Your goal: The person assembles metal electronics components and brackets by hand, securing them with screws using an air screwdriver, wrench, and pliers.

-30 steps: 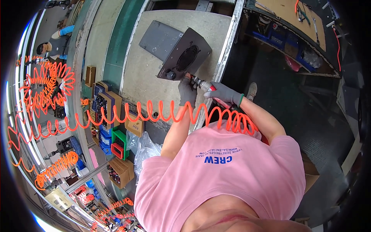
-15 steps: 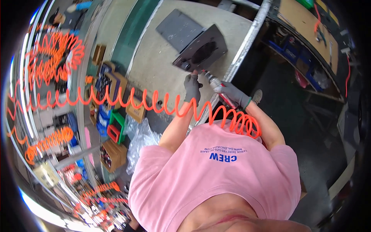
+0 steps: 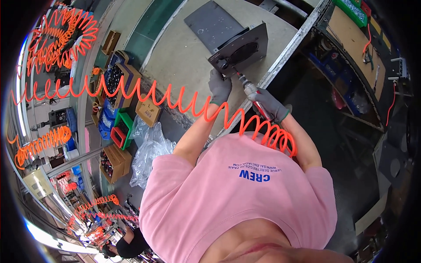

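A dark grey metal housing (image 3: 212,26) lies on the workbench, its front panel (image 3: 245,50) facing me with a large round opening and a small black round part (image 3: 224,64) near one corner. My left hand (image 3: 220,87), in a grey glove, has its fingers curled at the panel's lower edge by that part; the fingertips are partly hidden. A red and silver power screwdriver (image 3: 258,101) is gripped in my gloved right hand (image 3: 272,105). Its bit points up and left, and the tip meets the panel's lower part. Whether a screw sits there is too small to tell.
An orange coiled air hose (image 3: 180,103) stretches across in front of my forearms. Left of the workbench (image 3: 171,65) stand cardboard boxes (image 3: 149,109), a green bin (image 3: 126,127) and clear plastic wrap (image 3: 151,151). A shelved bench (image 3: 346,52) is at right; another person (image 3: 129,243) appears lower left.
The screwdriver's bit has come up against the panel. My left hand has gone from beside the bit to the panel's edge. The whole view has shifted a little.
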### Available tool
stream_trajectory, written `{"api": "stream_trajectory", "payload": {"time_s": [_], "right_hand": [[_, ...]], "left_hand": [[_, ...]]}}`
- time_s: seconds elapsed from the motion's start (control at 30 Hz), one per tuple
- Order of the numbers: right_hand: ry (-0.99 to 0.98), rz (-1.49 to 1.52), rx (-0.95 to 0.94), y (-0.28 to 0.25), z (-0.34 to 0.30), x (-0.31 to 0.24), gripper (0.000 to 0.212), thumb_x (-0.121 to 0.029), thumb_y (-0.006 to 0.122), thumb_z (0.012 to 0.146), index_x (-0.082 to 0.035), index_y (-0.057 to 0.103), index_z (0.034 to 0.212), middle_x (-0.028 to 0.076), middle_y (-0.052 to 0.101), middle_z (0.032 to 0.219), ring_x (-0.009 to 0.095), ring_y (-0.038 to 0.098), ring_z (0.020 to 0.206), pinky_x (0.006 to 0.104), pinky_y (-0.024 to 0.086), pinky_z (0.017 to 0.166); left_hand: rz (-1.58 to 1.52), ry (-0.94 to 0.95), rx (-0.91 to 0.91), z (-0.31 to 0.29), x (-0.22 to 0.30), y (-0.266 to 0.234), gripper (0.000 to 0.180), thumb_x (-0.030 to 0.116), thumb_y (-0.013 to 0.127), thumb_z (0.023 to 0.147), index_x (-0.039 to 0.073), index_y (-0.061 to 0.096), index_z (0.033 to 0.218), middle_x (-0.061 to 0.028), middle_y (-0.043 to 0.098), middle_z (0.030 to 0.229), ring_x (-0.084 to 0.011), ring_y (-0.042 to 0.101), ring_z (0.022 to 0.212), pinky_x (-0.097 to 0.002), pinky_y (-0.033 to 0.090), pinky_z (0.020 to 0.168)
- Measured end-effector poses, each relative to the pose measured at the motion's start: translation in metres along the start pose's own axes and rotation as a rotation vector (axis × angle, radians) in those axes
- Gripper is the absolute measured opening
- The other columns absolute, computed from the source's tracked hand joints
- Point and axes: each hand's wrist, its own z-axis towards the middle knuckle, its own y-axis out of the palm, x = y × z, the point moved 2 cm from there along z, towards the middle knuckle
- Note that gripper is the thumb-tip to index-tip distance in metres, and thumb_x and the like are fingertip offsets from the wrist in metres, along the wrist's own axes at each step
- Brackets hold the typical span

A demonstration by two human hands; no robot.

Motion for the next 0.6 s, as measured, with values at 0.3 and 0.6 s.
{"api": "stream_trajectory", "payload": {"time_s": [0.3, 0.6], "right_hand": [[-0.034, 0.04, 0.025, 0.005, -0.006, -0.006, 0.034, -0.034, 0.062, 0.076, -0.006, 0.051, 0.091, 0.004, 0.054, 0.062, 0.013, 0.052, 0.047, 0.0253, 0.042, 0.044], [-0.044, 0.006, -0.007, 0.002, -0.003, -0.002, 0.034, -0.034, 0.062, 0.076, -0.006, 0.052, 0.091, 0.003, 0.054, 0.065, 0.011, 0.052, 0.052, 0.0246, 0.043, 0.049]], "left_hand": [[-0.53, -0.328, -0.13, -0.01, -0.01, 0.012, 0.039, 0.007, 0.054, 0.071, 0.004, 0.052, 0.109, -0.0094, 0.053, 0.089, -0.0195, 0.055, 0.067, -0.0359, 0.046, 0.057], [-1.462, -0.873, -0.338, -0.014, 0.024, 0.023, 0.026, 0.025, 0.052, 0.09, 0.002, 0.057, 0.102, 0.0005, 0.041, 0.066, -0.0101, 0.039, 0.053, -0.0239, 0.035, 0.048]]}}
